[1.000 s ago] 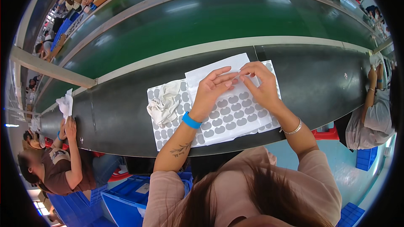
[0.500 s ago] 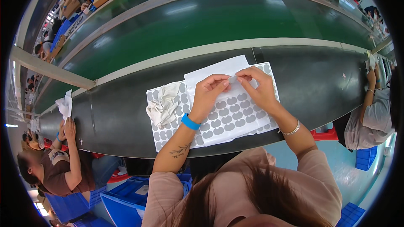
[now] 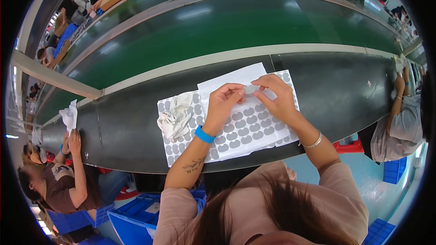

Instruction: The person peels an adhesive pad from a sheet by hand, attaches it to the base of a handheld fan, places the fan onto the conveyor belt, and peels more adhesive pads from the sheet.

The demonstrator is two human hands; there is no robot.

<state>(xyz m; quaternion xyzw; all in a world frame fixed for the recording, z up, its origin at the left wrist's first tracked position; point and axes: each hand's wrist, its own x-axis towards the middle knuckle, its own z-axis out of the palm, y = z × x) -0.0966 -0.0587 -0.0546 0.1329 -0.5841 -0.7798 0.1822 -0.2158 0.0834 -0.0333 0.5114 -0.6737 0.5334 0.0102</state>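
Note:
Above the sheets, my left hand pinches the left end of a small grey rounded sticker between thumb and fingers. My right hand has thumb and index finger at the sticker's right end, gripping its edges. Beneath both hands lies a white sheet carrying rows of grey, notched oval stickers. A bare white stretch of paper shows beyond my fingers. More sticker sheets stick out from under it on both sides. On their left part rests a crumpled white cloth.
The sheets lie on a black worktop. A pale raised edge separates it from a green conveyor belt. People sit at the left and right. A blue bin stands below the worktop at my left.
The grey sticker now shows more fully between my hands. My right thumb and index finger have parted around its end, while my left hand stays nearly in place.

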